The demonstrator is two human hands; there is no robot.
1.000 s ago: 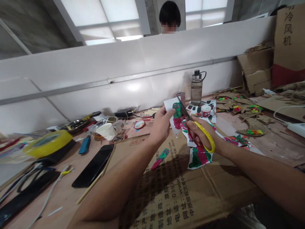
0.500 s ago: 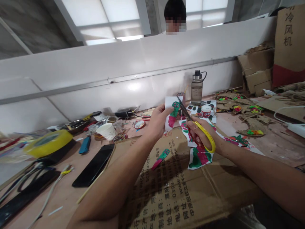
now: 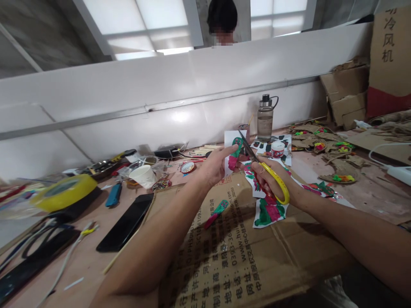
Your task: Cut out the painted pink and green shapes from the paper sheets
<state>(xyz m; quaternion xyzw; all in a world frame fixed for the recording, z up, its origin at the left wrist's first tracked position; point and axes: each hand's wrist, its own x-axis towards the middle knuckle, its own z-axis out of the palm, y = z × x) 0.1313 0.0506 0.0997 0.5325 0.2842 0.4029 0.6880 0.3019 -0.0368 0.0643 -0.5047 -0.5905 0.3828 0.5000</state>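
Note:
My left hand [image 3: 221, 162] pinches a piece of white paper [image 3: 230, 137] painted with a green and magenta shape. In my right hand [image 3: 268, 179] are scissors [image 3: 276, 180] with yellow handles, their dark blades pointing up and left beside the paper's right edge. Below, on a cardboard box [image 3: 237, 256], lies a cut-out green and magenta paper shape [image 3: 217, 213]. Another painted paper piece [image 3: 271, 212] rests under my right hand, and more painted sheets are partly hidden behind that hand.
Behind my hands stand a water bottle [image 3: 265, 119] and a small white jar [image 3: 277, 149]. To the left are a phone [image 3: 126, 224], a paper cup [image 3: 143, 176], a blue cutter [image 3: 113, 195] and yellow tape [image 3: 66, 192]. Decorated brown pieces [image 3: 337, 160] lie right. Beyond the partition is a person [image 3: 222, 21].
My left hand has shifted slightly right on the paper, its thumb now further over the painted shape. The scissors have hardly moved. The person behind the partition has moved left.

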